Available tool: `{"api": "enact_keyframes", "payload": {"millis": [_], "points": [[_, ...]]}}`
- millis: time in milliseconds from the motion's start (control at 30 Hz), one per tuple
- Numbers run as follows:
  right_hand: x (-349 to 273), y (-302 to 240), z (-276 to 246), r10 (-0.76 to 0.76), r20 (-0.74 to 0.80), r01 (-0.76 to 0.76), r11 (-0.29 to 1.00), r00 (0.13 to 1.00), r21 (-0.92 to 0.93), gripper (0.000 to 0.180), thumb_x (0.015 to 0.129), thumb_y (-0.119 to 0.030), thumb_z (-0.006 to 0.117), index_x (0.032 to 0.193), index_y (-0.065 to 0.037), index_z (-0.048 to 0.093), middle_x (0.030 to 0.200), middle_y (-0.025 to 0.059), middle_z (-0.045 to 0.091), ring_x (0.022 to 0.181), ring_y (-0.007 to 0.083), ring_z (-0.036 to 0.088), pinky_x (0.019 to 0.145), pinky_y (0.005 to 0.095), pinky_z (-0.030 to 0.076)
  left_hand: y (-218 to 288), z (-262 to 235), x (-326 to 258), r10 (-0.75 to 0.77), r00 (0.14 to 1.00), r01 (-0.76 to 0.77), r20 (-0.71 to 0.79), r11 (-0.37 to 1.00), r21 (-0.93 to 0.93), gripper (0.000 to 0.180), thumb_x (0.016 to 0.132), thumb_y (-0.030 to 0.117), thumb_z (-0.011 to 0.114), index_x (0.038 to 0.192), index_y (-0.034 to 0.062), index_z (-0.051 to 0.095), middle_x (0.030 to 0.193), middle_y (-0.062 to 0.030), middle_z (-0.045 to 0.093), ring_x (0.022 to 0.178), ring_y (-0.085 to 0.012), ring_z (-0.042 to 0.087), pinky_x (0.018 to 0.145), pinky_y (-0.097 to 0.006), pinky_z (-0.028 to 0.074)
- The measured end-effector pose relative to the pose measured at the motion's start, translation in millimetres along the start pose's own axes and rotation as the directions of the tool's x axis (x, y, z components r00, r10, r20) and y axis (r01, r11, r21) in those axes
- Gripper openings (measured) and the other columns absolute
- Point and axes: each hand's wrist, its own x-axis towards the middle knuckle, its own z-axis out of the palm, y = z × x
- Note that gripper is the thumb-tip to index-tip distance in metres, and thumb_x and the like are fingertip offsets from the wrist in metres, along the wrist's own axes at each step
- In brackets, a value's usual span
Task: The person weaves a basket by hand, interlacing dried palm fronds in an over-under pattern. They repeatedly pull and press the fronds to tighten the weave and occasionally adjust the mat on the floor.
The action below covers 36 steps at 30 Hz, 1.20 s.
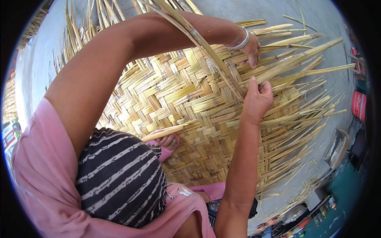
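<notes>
Head view: we see the mat (186, 107) on the floor; left hand (251, 47) presses strips at 1 o'clock, right hand (257, 101) clamps one strip (293, 63). Over-bending could snap it; loose ends could slip.

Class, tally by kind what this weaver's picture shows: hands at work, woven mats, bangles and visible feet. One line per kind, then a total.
Hands: 2 (left hand, right hand)
Woven mat: 1
Silver bangle: 1
Foot in pink sandal: 1
Total: 5
</notes>
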Motion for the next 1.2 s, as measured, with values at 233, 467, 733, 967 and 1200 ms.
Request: {"api": "enact_keyframes", "payload": {"millis": [233, 467, 733, 967, 1200], "points": [[-2, -7, 7, 0.077, 0.003, -0.077, 0.996, 0.997, 0.034, 0.023, 0.082, -0.011, 0.061, 0.067, -0.002, 0.045, 0.057, 0.0020, 0.051, 0.044, 0.0093, 0.048, 0.043, 0.0250, 0.040, -13, -1, -3, 0.145, 0.988, -0.150, -0.048, 0.978, -0.142, 0.037, 0.071, 0.010, 0.074, 0.103, 0.0029, 0.058, 0.084, -0.0066, 0.066, 0.079, -0.0168, 0.062, 0.071, -0.032, 0.051], [18, 13, 16, 0.107, -0.022, -0.106, 0.994, 0.994, 0.029, 0.015, 0.084, -0.009, 0.054, 0.083, 0.003, 0.045, 0.064, 0.0095, 0.056, 0.041, 0.0158, 0.054, 0.039, 0.0276, 0.045, -15, -2, 7, 0.280, 0.959, -0.238, 0.037, 0.872, -0.428, 0.039, 0.075, 0.010, 0.070, 0.110, 0.0017, 0.056, 0.093, -0.0074, 0.065, 0.084, -0.0166, 0.062, 0.079, -0.033, 0.052], [10, 10, 21, 0.184, -0.034, -0.172, 0.960, 0.982, 0.223, 0.011, 0.085, -0.006, 0.054, 0.089, 0.001, 0.046, 0.069, 0.0068, 0.057, 0.044, 0.0128, 0.051, 0.039, 0.0246, 0.041, 18, -11, 13, 0.357, 0.933, -0.251, 0.053, 0.747, -0.616, 0.044, 0.084, 0.047, 0.055, 0.092, 0.0051, 0.062, 0.087, -0.0019, 0.063, 0.076, -0.0100, 0.059, 0.070, -0.030, 0.052], [15, 12, 19, -0.068, 0.075, 0.087, 0.957, 0.995, -0.277, 0.029, 0.080, -0.005, 0.061, 0.107, 0.005, 0.055, 0.069, 0.0034, 0.060, 0.054, 0.0111, 0.052, 0.055, 0.0258, 0.043, 37, 1, -11, 0.098, 0.985, -0.156, -0.140, 0.852, -0.500, 0.063, 0.087, 0.061, 0.043, 0.096, 0.0018, 0.063, 0.087, -0.0041, 0.063, 0.078, -0.0157, 0.061, 0.073, -0.033, 0.053], [16, 14, 13, 0.007, 0.247, 0.031, 0.988, 0.969, -0.149, 0.041, 0.078, -0.004, 0.057, 0.118, 0.005, 0.053, 0.110, 0.0156, 0.059, 0.085, 0.0214, 0.060, 0.078, 0.0311, 0.047, 14, -14, 13, 0.317, 0.945, -0.308, -0.078, 0.791, -0.529, 0.041, 0.087, 0.041, 0.056, 0.099, 0.0034, 0.065, 0.084, -0.0034, 0.064, 0.076, -0.0121, 0.060, 0.066, -0.029, 0.052]]}}
